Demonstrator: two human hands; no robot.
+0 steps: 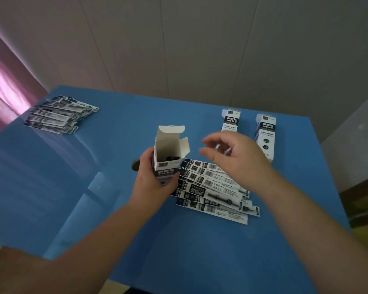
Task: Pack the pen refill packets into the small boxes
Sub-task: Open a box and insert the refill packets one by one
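Near the middle of the frame the left hand grips a small white cardboard box with a dark printed label, fingers and thumb curled round its lower half. The box is held upright with its top flaps folded outward, which keeps the mouth wide and facing up for loading. A dark end shows inside the opening, probably a packet already dropped in, though the view there is too dim to be sure.

The right hand hovers just right of the box, above the fanned pile of long black-and-white pen refill packets. Its fingers are loosely curled with thumb and forefinger apart, and they seem to hold nothing. That pile lies directly below and right of the box mouth, so each lift into the box is short.

Two closed white and dark boxes lie toward the upper right of the frame, near the far right edge of the blue tabletop; they look like finished ones set out of the way. A second stack of refill packets sits at the upper left, close to the table's left corner and well apart from the hands.

A round dark hole in the table shows just left of the held box. Wide bare blue surface spreads across the lower centre and left of the frame, giving both forearms room to swing; the tighter side is the right, where the closed boxes stand between the hand and the edge.
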